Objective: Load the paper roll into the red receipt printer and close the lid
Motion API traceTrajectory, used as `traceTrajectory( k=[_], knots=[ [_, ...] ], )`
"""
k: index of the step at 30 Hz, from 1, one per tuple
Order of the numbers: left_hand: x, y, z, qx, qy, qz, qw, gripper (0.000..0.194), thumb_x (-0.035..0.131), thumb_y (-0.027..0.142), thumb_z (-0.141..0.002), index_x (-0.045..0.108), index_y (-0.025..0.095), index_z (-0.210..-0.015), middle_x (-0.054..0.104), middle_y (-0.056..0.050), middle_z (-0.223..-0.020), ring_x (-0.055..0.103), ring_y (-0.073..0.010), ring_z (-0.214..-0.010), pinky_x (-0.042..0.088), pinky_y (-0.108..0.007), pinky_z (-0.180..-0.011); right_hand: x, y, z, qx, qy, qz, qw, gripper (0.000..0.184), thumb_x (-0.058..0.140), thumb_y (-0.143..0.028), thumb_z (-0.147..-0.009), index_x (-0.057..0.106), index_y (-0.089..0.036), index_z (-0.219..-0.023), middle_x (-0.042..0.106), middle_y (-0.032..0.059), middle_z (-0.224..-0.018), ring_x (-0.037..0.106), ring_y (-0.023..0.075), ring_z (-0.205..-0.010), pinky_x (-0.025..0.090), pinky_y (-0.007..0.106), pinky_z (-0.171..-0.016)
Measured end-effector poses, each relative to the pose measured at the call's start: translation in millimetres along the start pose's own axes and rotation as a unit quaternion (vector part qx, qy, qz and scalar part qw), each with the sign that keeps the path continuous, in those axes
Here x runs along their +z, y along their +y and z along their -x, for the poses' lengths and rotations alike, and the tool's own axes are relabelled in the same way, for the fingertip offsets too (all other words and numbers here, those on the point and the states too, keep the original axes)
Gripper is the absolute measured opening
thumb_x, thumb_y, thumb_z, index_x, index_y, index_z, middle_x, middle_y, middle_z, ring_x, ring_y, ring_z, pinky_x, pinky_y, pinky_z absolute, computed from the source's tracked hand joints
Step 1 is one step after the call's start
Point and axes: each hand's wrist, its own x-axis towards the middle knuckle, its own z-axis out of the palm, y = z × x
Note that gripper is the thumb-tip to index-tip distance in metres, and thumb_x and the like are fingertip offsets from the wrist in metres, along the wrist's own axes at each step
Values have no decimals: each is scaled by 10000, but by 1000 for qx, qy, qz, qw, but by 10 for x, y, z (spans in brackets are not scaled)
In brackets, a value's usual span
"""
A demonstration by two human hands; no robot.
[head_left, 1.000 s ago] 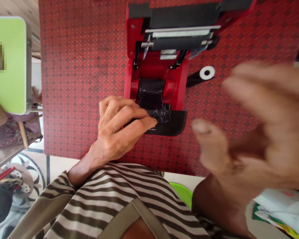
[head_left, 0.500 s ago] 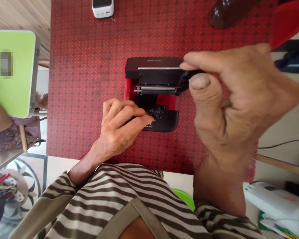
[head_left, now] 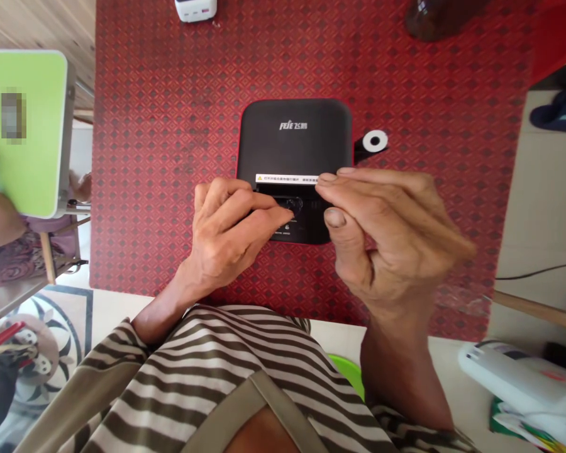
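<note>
Black device (head_left: 309,234) sits on bench (head_left: 165,126); left hand (head_left: 231,226) curled at film (head_left: 295,205) on its front, likely steadying it, grip unclear; right hand (head_left: 387,239) loosely open over lid (head_left: 295,148) edge, perhaps guiding it, contact unclear

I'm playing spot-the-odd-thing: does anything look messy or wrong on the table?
Maybe one thing: a piece of shiny film looks crinkled instead of flat on the front of the black machine, by the fingertips of the left hand. I see no spill.
</note>
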Motion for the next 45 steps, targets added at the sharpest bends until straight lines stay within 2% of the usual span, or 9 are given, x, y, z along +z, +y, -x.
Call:
traceTrajectory(
  k=[12,17,21,24,27,31,36,40,45],
  knots=[
    [10,-24,17,-11,-5,-48,999,111,777,358,-1338,879,332,-1303,938,-1,-1113,862,-251,-1087,658,-479,-986,44,3,86,-5,-7,10,1000,347,734,-192,-1260,875,-328,-1546,1008,49,-1350,972,348,-1259,775,551,-1088],
    [-119,-77,20,-45,-19,-62,997,696,678,899,-1275,829,294,-1583,889,-75,-1550,814,-310,-1388,665,-524,-1261,49,12,112,5,-16,18,1000,366,712,-222,-1268,867,-358,-1571,1000,50,-1386,952,355,-1285,756,576,-1120],
    [-69,-223,213,-39,-37,-84,995,861,683,1055,-1171,841,288,-1531,832,-85,-1690,747,-373,-1515,581,-582,-1409,61,8,140,2,-1,0,1000,431,720,-192,-1256,848,-370,-1627,1001,53,-1401,954,351,-1305,759,563,-1141],
    [-9,-311,329,-13,-11,-93,996,737,767,970,-1188,852,295,-1471,845,-87,-1690,747,-374,-1514,574,-592,-1406,90,8,177,16,-1,2,1000,432,705,-205,-1264,858,-388,-1623,998,49,-1425,957,367,-1319,771,597,-1152],
    [-55,-284,313,-33,-59,-97,993,616,817,870,-1222,849,287,-1417,829,-60,-1707,734,-347,-1544,571,-552,-1422,135,17,209,12,11,10,1000,379,692,-238,-1282,874,-358,-1591,1000,49,-1413,961,350,-1318,784,574,-1135],
    [-118,-215,236,-36,-85,-100,991,708,729,915,-1249,807,258,-1501,772,-75,-1764,725,-325,-1572,561,-520,-1430,178,21,220,-14,40,15,999,317,718,-222,-1271,882,-269,-1538,1006,76,-1391,970,311,-1315,791,489,-1145],
    [-12,-328,331,-3,3,-11,1000,906,833,976,-1133,797,272,-1703,815,-173,-1682,782,-404,-1483,616,-610,-1306,201,-9,305,14,37,28,999,430,694,-269,-1269,817,-317,-1678,983,64,-1465,952,351,-1358,777,567,-1179],
    [-5,-338,476,-128,62,129,981,761,962,818,-1103,800,370,-1697,843,-110,-1548,802,-420,-1377,673,-685,-1175,307,-21,502,39,140,41,989,473,731,-348,-1262,802,-315,-1728,957,80,-1459,930,332,-1319,756,530,-1151],
    [33,-313,560,-359,56,319,875,484,976,647,-1179,815,382,-1551,862,-65,-1457,843,-312,-1327,711,-576,-1169,451,-39,740,106,185,29,977,533,759,-497,-1243,817,-295,-1733,885,114,-1372,860,318,-1123,737,463,-878]
  ],
)
